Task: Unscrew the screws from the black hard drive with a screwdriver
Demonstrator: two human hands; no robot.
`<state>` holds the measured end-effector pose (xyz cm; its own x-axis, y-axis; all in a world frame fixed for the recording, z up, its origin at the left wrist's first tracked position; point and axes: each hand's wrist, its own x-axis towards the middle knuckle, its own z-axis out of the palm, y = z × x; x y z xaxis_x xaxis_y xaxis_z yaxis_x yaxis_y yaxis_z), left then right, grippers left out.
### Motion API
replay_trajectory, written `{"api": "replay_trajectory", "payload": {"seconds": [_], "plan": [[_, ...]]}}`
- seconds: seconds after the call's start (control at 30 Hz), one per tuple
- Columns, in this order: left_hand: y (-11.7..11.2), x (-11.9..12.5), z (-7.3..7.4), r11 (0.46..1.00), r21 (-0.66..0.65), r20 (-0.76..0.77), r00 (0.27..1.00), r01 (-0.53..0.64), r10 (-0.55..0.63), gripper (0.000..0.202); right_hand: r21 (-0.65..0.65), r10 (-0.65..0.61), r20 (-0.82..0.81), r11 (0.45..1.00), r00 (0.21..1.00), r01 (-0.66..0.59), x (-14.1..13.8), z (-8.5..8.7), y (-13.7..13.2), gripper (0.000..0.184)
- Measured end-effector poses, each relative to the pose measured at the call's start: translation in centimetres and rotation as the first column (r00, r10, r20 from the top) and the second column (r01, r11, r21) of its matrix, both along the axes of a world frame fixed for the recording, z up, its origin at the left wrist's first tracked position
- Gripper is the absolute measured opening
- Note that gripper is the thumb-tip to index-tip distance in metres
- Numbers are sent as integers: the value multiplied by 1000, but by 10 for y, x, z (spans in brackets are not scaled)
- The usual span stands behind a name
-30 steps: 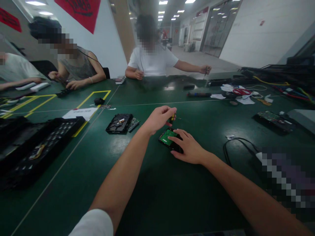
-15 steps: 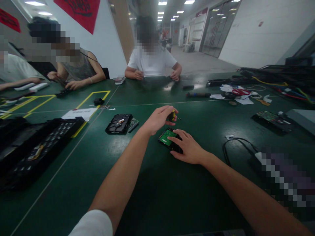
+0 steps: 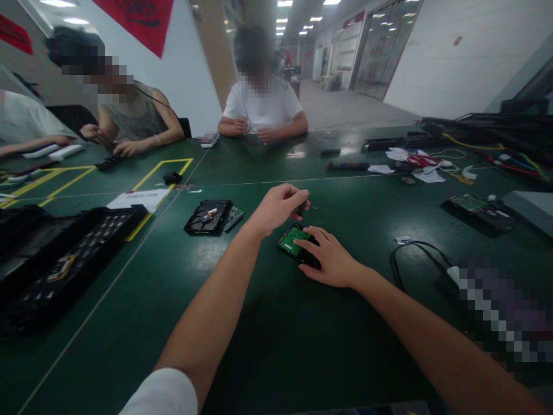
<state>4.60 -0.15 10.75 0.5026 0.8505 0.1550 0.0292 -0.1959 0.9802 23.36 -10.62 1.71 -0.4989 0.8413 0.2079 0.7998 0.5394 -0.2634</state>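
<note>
A small hard drive point(image 3: 292, 242) lies circuit-board side up, green board showing, on the dark green table point(image 3: 276, 323). My right hand point(image 3: 329, 257) rests on its near right part, fingers curled over the edge, holding it down. My left hand point(image 3: 279, 206) hovers just above the drive's far end, fingers closed round a small dark tool point(image 3: 301, 208) that points down at the board; most of the tool is hidden by the fingers.
An opened hard drive point(image 3: 209, 216) with a loose board lies to the left. Black trays point(image 3: 64, 253) fill the left edge. A black cable point(image 3: 415, 262) loops at right, another drive point(image 3: 475, 208) beyond it. Three people sit along the far side.
My left hand has closed tighter over the tool, so its yellow part no longer shows. The person opposite has drawn the outstretched arm back in. My right hand has stayed put.
</note>
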Motion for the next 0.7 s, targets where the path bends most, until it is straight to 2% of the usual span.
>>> {"api": "replay_trajectory", "payload": {"seconds": [0.13,0.47,0.7], "plan": [[-1,-1,2,1000,10,18,1000,24,-24,22,12,2,-14,1000,1000,-2,-1,-1,0,65],[-1,-1,1,997,-35,43,996,75,-74,33,11,-2,-13,1000,1000,2,-1,0,0,65],[-2,0,2,998,-14,30,997,69,-68,32,6,1,-5,1000,1000,-1,-1,2,-1,65]]}}
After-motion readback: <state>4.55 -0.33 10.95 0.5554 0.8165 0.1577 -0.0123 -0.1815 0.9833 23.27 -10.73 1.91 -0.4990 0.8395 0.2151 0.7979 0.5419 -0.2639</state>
